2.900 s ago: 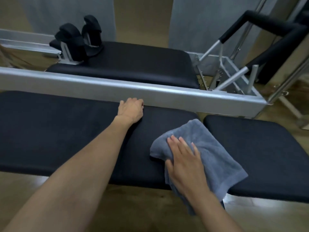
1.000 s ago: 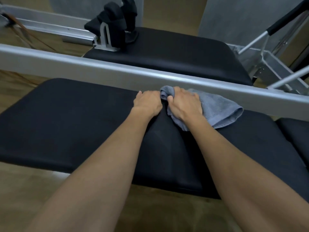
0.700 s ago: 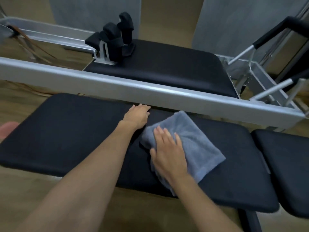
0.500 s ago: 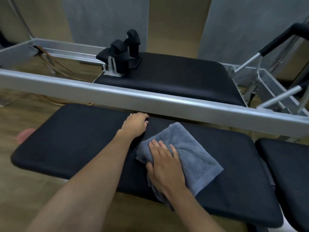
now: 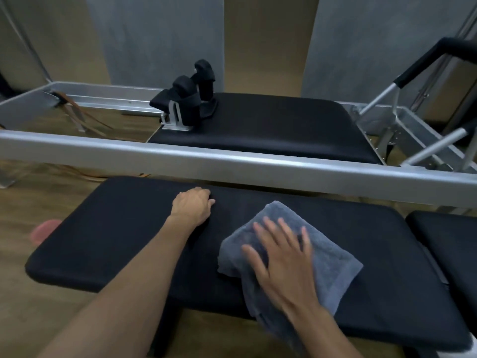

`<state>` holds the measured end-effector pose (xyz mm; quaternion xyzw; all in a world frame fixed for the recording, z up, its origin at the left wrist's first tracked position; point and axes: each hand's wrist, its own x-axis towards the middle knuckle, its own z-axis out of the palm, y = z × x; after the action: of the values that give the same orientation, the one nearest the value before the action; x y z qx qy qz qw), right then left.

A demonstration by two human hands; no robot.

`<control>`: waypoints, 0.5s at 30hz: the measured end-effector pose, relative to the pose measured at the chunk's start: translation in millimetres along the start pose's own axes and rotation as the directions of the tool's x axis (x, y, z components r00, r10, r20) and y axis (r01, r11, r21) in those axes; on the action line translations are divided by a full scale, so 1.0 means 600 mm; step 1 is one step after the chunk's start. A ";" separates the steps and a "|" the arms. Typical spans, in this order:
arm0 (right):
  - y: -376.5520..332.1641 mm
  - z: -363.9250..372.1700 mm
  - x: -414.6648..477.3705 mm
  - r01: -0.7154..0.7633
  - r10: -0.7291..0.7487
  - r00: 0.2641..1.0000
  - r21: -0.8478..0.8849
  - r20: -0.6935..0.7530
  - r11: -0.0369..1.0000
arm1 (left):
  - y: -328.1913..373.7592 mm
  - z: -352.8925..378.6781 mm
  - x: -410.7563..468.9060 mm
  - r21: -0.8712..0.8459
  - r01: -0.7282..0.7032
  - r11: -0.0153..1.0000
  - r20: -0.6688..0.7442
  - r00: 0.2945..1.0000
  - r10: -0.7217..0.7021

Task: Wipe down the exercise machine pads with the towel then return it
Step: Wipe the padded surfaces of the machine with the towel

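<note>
The right hand (image 5: 281,262) is lying flat on a grey towel (image 5: 333,257) in the lower centre-right of the frame. Its fingers are straight and spread, pressing down rather than gripping, and they are blurred. The towel is lying loosely folded on the long black pad (image 5: 116,233) that is stretching across the middle of the frame, and its lower end is hanging over the pad's near edge. The left hand (image 5: 193,208) is resting on the same pad just left of centre, apart from the towel. Its fingers are bent with the tips touching the padding, and it is holding nothing. A silver rail (image 5: 232,161) is running across the frame above the pad. Beyond the rail, a second black pad (image 5: 278,125) is carrying two upright padded shoulder rests (image 5: 188,99).
</note>
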<state>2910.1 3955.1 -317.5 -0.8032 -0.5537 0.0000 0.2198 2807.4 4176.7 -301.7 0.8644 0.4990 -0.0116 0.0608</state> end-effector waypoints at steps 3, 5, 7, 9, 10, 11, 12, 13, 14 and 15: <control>-0.006 0.002 0.013 -0.172 0.190 0.980 -0.214 0.065 0.961 | 0.002 -0.012 0.020 0.035 0.000 0.999 0.011 1.000 0.000; -0.008 0.012 0.012 -0.169 0.197 0.974 -0.223 0.110 0.960 | 0.002 -0.016 0.028 0.062 -0.012 0.998 0.036 0.999 0.010; -0.011 0.012 0.005 -0.142 0.170 0.977 -0.208 0.125 0.968 | 0.002 -0.015 0.028 0.083 -0.023 0.996 0.033 0.999 0.020; -0.028 0.015 -0.012 -0.096 0.126 0.982 -0.200 0.143 0.975 | 0.000 -0.015 0.025 0.077 -0.020 0.997 0.032 0.999 0.018; -0.043 0.017 -0.025 -0.066 0.096 0.981 -0.176 0.169 0.982 | -0.002 -0.016 0.023 0.069 -0.018 0.997 0.037 0.999 0.016; -0.058 0.021 -0.036 -0.029 0.058 0.980 -0.150 0.191 0.988 | -0.005 -0.016 0.022 0.060 -0.020 0.998 0.043 0.999 0.018; -0.072 0.026 -0.044 0.007 0.020 0.981 -0.137 0.192 0.990 | -0.009 -0.018 0.022 0.045 -0.027 0.999 0.046 0.999 0.025; -0.081 0.031 -0.046 0.032 -0.007 0.984 -0.140 0.177 0.990 | -0.016 -0.020 0.022 0.017 -0.037 0.999 0.041 0.998 0.036; -0.086 0.036 -0.042 0.045 -0.020 0.987 -0.156 0.157 0.987 | -0.024 -0.023 0.025 -0.026 -0.048 0.998 0.027 0.998 0.049; -0.089 0.040 -0.032 0.050 -0.024 0.989 -0.171 0.149 0.984 | -0.033 -0.026 0.028 -0.077 -0.061 0.995 0.007 0.998 0.062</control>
<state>2849.2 3962.2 -324.9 -0.8067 -0.5810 0.0064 0.1075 2798.1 4202.7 -289.6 0.8763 0.4720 0.0053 0.0969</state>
